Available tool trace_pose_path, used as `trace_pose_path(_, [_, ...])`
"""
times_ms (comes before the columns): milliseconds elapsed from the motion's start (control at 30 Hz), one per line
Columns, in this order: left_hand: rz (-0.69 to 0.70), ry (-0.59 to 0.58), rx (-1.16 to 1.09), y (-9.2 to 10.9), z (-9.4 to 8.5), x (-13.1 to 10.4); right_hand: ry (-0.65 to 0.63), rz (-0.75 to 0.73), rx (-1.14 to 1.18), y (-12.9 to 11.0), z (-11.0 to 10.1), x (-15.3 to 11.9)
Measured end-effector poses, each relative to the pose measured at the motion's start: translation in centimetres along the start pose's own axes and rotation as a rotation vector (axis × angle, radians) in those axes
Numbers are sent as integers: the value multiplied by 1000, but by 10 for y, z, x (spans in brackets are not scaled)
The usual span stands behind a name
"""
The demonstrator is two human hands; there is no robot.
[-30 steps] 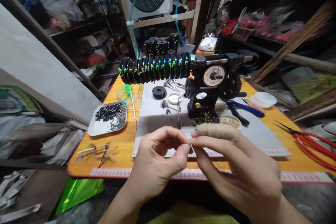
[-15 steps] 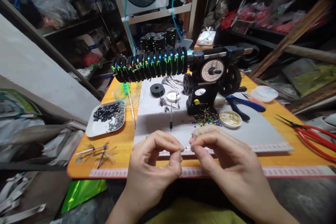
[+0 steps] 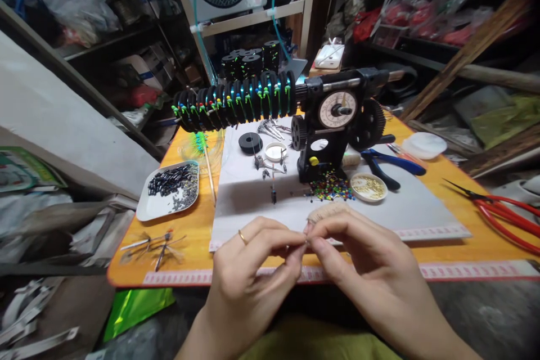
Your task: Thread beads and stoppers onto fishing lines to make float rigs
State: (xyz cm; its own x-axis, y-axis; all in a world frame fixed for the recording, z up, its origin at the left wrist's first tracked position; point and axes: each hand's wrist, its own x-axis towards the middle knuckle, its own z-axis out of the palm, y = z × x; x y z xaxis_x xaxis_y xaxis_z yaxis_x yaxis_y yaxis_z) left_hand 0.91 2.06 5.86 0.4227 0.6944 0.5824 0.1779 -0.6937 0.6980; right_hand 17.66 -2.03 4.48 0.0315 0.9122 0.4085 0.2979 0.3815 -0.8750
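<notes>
Both hands meet fingertip to fingertip above the front of the white board point(image 3: 248, 208). My left hand point(image 3: 257, 264), with a ring on one finger, is closed in a pinch. My right hand point(image 3: 371, 264) pinches too, and tan wrapping point(image 3: 329, 211) covers one of its fingers. Whatever lies between the fingertips is too small to make out. Behind them stands a black winding machine point(image 3: 324, 129) with a dial, its shaft carrying a row of black spools point(image 3: 236, 101) with green ties and coloured beads. A small black-bodied piece point(image 3: 274, 196) hangs on a line below the shaft.
Colourful beads point(image 3: 331, 187) lie beside a dish of gold-coloured bits point(image 3: 369, 187). Blue-handled pliers point(image 3: 392, 163) and red-handled scissors point(image 3: 502, 214) are at right. A white tray point(image 3: 145, 211) of black tubes stands left, near thin wire pieces point(image 3: 162, 247).
My left hand has moved right, so its fingertips now touch those of my right hand. The ring on it has come into sight. The view has shifted slightly.
</notes>
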Motion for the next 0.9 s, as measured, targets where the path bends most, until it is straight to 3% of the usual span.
trace_pose_path(133, [-57, 56, -33, -6, 4, -8, -27, 8, 36, -1, 1, -2])
trace_pose_path(333, [-238, 197, -285, -9, 15, -20, -20, 17, 104, -3, 7, 1])
trace_pose_path(633, [-181, 294, -387, -10, 22, -16, -82, 100, 205, -7, 11, 1])
trace_pose_path(767, [-234, 293, -393, -9, 23, -18, -126, 166, 269, -7, 11, 0])
trace_pose_path(900, [-231, 260, -417, -10, 25, -23, -131, 77, 137, -5, 8, 3])
